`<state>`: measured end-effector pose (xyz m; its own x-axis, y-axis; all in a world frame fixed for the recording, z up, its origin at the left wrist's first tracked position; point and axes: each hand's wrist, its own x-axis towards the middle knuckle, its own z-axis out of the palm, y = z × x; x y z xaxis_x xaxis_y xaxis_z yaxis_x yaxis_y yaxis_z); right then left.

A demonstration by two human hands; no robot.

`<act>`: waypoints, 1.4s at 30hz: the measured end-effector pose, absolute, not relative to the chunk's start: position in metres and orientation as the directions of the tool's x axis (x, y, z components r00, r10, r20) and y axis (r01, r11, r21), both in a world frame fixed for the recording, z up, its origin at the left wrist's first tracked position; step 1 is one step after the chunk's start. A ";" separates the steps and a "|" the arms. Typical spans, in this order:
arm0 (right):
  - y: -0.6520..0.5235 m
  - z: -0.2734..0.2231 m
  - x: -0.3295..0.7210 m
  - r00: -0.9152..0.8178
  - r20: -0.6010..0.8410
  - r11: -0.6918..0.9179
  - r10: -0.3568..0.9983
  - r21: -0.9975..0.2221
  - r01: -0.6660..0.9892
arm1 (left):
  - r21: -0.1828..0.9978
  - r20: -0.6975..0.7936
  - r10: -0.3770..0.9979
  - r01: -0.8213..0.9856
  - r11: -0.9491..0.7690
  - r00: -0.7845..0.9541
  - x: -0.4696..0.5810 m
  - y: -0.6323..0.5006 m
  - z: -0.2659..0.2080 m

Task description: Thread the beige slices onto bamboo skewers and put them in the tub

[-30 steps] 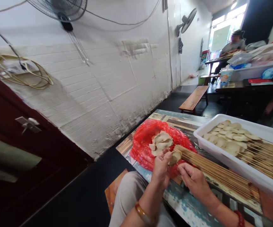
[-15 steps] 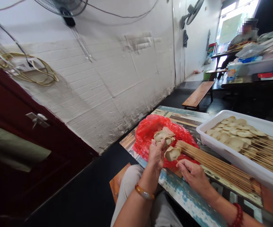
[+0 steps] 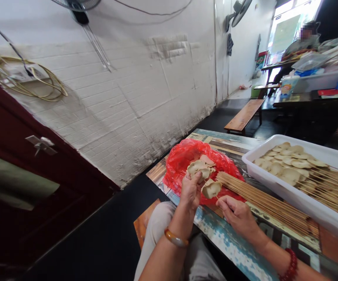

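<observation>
My left hand (image 3: pixel 190 192) is closed, thumb and fingers pinching a pale, round, thin food slice (image 3: pixel 195 167) over the red plastic bag (image 3: pixel 176 154). In my right hand (image 3: pixel 235 214), the fingers close on the lower end of a thin bamboo skewer (image 3: pixel 217 197). A curled beige slice (image 3: pixel 211 189) is threaded on that skewer, between my two hands. Whether the skewer's tip passes into the slice in my left hand, I cannot tell. Beside my right hand lies a bundle of bamboo skewers (image 3: pixel 268 203), its far end resting on the bag.
On the right, a white plastic tub (image 3: pixel 248 163) holds many skewered slices (image 3: pixel 290 160). The patterned table (image 3: pixel 215 230) stands over my knees. A wooden bench (image 3: pixel 245 115) is farther off, and a person (image 3: pixel 300 47) sits at a back table. The white wall (image 3: pixel 133 97) runs along the left.
The view has shifted slightly, so the scene sits a little further left. Both hands keep nearly the same pose, the same slices and skewer between them.
</observation>
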<state>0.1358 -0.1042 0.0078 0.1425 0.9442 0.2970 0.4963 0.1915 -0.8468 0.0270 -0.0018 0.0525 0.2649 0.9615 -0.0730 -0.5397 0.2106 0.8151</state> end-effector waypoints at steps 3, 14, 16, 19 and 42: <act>-0.103 0.006 0.136 0.144 0.293 0.186 0.945 -0.847 0.498 | 0.819 -0.076 0.965 -0.536 0.204 0.250 0.029 -0.002 0.048; -0.104 0.004 0.137 0.150 0.251 0.152 0.956 -0.865 0.478 | 0.809 -0.220 0.936 -0.484 0.332 0.273 0.032 -0.014 0.038; -0.104 0.004 0.137 0.144 0.249 0.155 0.958 -0.869 0.470 | 0.807 -0.197 0.936 -0.494 0.324 0.292 0.028 -0.014 0.040; -0.104 0.002 0.137 0.141 0.236 0.150 0.961 -0.881 0.449 | 0.805 -0.146 0.933 -0.509 0.306 0.329 0.020 -0.009 0.045; -0.106 0.003 0.135 0.102 0.226 0.140 0.969 -0.839 0.526 | 0.834 -0.069 0.980 -0.528 0.159 0.186 0.017 0.006 0.058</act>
